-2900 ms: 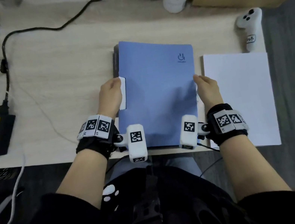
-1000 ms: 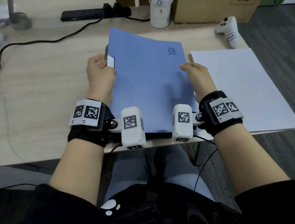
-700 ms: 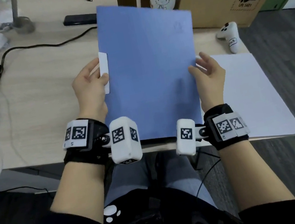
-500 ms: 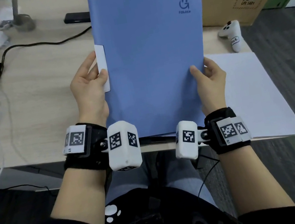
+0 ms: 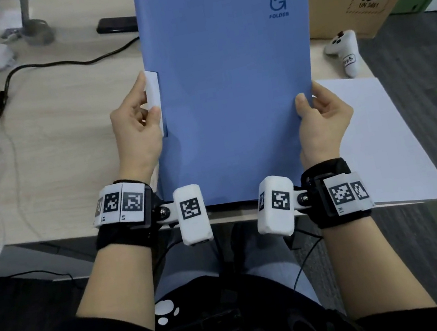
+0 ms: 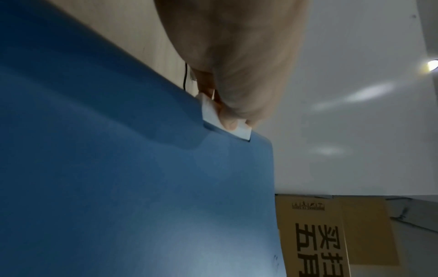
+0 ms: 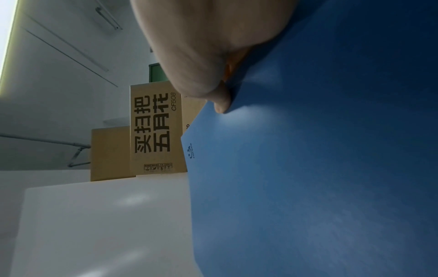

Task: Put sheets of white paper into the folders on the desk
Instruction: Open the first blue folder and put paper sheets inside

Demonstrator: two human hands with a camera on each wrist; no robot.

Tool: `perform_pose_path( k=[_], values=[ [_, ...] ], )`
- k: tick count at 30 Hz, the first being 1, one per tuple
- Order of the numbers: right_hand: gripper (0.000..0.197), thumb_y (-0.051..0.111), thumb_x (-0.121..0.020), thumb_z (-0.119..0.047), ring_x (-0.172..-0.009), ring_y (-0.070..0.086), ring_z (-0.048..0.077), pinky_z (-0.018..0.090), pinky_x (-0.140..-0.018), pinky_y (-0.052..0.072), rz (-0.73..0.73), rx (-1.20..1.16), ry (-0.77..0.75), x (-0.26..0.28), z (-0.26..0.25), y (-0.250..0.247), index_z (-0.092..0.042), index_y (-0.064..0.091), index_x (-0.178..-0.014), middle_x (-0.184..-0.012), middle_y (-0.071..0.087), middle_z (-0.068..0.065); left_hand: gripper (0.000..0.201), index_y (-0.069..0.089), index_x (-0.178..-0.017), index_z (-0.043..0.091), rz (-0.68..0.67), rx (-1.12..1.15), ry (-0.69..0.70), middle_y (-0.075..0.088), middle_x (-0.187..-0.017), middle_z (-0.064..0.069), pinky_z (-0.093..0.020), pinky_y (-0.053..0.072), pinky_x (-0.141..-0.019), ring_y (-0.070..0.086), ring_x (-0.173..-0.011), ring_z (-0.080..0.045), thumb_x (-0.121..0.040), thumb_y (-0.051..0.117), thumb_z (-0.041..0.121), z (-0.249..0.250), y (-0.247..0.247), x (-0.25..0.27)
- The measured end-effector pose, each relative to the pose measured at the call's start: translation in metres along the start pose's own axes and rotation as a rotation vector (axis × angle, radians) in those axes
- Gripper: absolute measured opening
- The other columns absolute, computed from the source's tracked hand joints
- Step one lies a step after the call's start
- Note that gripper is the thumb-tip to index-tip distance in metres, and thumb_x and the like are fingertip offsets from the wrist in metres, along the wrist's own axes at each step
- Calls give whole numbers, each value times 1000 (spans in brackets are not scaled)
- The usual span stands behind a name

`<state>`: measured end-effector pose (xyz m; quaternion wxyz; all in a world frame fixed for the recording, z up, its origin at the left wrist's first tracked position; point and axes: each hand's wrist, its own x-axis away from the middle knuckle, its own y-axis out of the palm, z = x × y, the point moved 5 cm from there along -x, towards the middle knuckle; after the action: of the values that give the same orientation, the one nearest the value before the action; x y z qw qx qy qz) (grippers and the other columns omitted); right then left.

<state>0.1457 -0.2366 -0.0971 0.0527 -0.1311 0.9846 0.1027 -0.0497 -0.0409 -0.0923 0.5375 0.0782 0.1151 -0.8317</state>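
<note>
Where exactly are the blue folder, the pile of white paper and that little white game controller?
blue folder (image 5: pixel 232 98): head view, middle of its front cover.
white paper (image 5: pixel 377 143): head view, bare top sheet right of the folder.
white controller (image 5: pixel 345 54): head view, on its body, by the cardboard box.

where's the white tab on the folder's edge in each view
Head: white tab on the blue folder's left edge, under the left hand's thumb.
Left wrist: centre, tab pinched at the folder's upper edge.
Right wrist: not in view.
Shared landmark: the folder's printed logo.
</note>
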Motion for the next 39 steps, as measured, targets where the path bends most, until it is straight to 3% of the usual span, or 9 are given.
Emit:
perform_pose_path(
  k=[4,10,19,23,25,27,29,32,39],
  values=[
    [30,52,-84,11,-60,60,-1,17,-67,49,16,-6,11,-1,2,-3,3,66,-111,-65,68,-18,53,42,-137,2,-35,21,-22,59,-106,-4,-10,49,-78,60,-75,13,-87,45,-14,-3,-2,-2],
    [32,51,-85,12,-58,59,-3,17,-68,50,13,-3,57,-1,6,-5,5,64,-114,-61,66,-19,51,44,-137,6,-93,-10,-89,60,-103,-3,-9,48,-71,60,-68,11,-89,47,-11,-2,-5,-9],
    [33,53,-86,10,-60,61,-2,18,-73,52,13,2,168,-7,11,-27,3,63,-117,-64,67,-14,46,61,-113,27,-191,-151,-71,69,-69,27,-10,36,-50,56,-62,5,-89,45,-8,1,-15,-11],
    [33,53,-86,10,-60,60,3,19,-71,52,-5,1,201,-8,13,-31,2,65,-116,-62,68,-15,31,64,-113,5,-19,-59,-100,68,-65,16,-9,42,-55,56,-51,2,-85,56,-6,0,-23,-15],
    [33,53,-86,9,-59,59,2,18,-69,51,-9,9,209,-9,14,-35,3,65,-116,-63,68,-14,31,64,-111,0,96,21,-120,65,-77,3,-15,51,-60,62,-62,-2,-81,63,-5,-2,-28,-16],
    [32,53,-86,8,-58,58,2,16,-66,50,-15,15,215,-11,14,-39,3,65,-116,-67,66,-9,29,67,-104,7,170,50,-122,64,-84,3,-31,58,-72,63,-78,-5,-76,69,-1,-2,-31,-17],
    [32,54,-86,7,-59,55,3,16,-65,48,-12,16,217,-12,13,-42,1,65,-116,-70,64,-5,29,68,-99,20,186,9,-93,63,-89,7,-32,56,-84,60,-86,0,-74,72,5,3,-31,-20],
    [32,54,-85,8,-61,53,6,16,-63,47,-26,16,208,-16,11,-45,1,67,-113,-63,65,-12,31,67,-100,21,216,-7,-49,61,-93,7,-20,49,-81,57,-88,3,-72,74,11,10,-30,-27],
    [32,53,-86,8,-68,59,8,19,-71,51,-63,9,200,-16,7,-47,-1,67,-113,-65,69,-12,28,63,-97,16,337,254,-139,53,-90,1,-24,56,-71,55,-89,-14,-73,77,14,7,-28,-44]
  ],
)
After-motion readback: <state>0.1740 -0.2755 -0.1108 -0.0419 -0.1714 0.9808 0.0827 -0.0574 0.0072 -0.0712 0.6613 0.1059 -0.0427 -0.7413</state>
